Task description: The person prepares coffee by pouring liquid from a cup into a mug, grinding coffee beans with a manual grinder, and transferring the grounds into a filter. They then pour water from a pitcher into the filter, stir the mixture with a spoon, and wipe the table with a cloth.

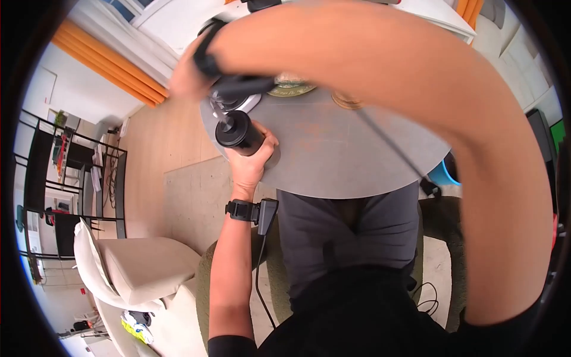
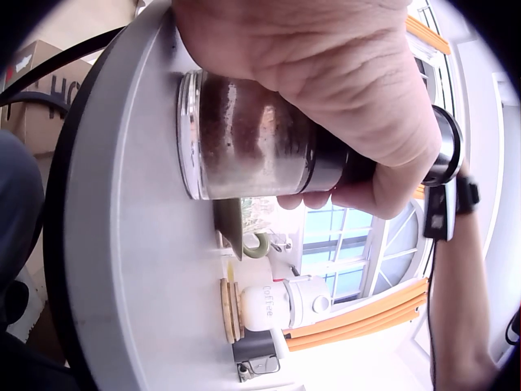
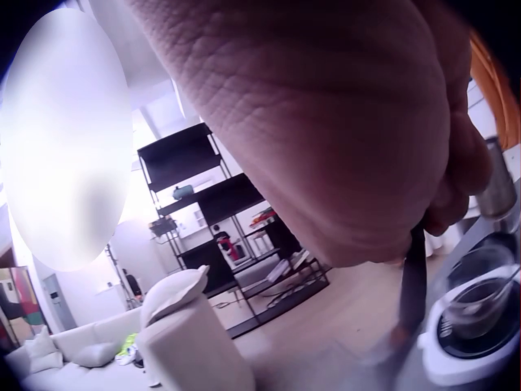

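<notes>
My left hand [image 1: 253, 160] grips a black hand coffee grinder [image 1: 238, 132] with fingers and thumb wrapped around its body. In the left wrist view, the grinder's clear jar [image 2: 252, 138] holds dark brown contents, its base close against the tabletop. A metal crank arm [image 1: 219, 110] rises from the grinder's top. My right hand [image 1: 187, 77], blurred, reaches across over the far left of the table and holds the crank's outer end. In the right wrist view, its curled fingers [image 3: 464, 167] partly hide the crank.
A white scale [image 3: 464, 342] with a clear cup stands just beyond the grinder. A patterned green-rimmed plate [image 1: 291, 88] and a round wooden coaster [image 1: 348, 101] sit along the back. A white machine marked Coffee [image 2: 285, 305] stands behind. A cable hangs from my left wrist.
</notes>
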{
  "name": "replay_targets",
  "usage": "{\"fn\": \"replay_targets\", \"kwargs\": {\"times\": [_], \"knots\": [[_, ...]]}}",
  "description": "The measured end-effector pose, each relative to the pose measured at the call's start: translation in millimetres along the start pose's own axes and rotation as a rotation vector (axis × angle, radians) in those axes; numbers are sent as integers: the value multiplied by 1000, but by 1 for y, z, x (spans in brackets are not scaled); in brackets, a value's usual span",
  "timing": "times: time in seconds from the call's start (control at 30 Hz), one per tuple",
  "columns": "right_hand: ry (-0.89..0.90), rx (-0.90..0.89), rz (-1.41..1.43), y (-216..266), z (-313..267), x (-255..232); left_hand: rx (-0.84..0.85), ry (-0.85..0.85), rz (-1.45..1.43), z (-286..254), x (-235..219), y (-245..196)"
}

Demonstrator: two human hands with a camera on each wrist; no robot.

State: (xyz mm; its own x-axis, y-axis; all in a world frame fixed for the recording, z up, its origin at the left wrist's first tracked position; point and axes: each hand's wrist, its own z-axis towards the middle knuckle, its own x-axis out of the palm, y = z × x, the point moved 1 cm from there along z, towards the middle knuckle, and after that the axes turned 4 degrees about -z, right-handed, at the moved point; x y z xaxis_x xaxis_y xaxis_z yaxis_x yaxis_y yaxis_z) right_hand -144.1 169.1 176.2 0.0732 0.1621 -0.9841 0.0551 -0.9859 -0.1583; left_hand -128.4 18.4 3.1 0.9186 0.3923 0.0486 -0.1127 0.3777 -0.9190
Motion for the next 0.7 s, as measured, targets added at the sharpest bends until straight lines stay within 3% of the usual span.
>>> {"fn": "replay_targets", "kwargs": {"times": [0.07, 0.1, 0.13, 0.2, 0.23, 0.27, 0.3, 0.4, 0.5, 0.57, 0.6, 0.7], "knots": [[20, 485, 595, -30, -54, 1, -8, 24, 8, 1, -2, 0], [233, 34, -106, -63, -38, 32, -7, 27, 16, 2, -2, 0], [180, 24, -5, -57, -85, 28, -11, 28, 27, 2, -3, 0], [226, 103, 173, -2, -178, 2, 1, -11, 56, -1, -4, 0], [159, 61, 227, 29, -213, -5, 22, -51, 73, -1, -2, -1], [71, -24, 245, 59, -230, -7, 44, -86, 94, -2, -1, 0], [-11, -98, 249, 85, -235, -8, -46, 34, -123, -3, -4, 5], [-237, -273, 209, 123, -186, -3, 67, 1, 182, -16, -18, 38], [-273, -316, 73, 105, -95, 1, 231, -76, 476, -26, -36, 72], [-226, -278, -34, 75, -40, 3, 128, -62, 285, -16, -19, 40], [-200, -244, -78, 56, -19, 7, -27, -14, -5, -2, 5, 2], [-107, -64, -128, -5, -16, 20, -5, -25, -69, -1, 11, -7]]}}
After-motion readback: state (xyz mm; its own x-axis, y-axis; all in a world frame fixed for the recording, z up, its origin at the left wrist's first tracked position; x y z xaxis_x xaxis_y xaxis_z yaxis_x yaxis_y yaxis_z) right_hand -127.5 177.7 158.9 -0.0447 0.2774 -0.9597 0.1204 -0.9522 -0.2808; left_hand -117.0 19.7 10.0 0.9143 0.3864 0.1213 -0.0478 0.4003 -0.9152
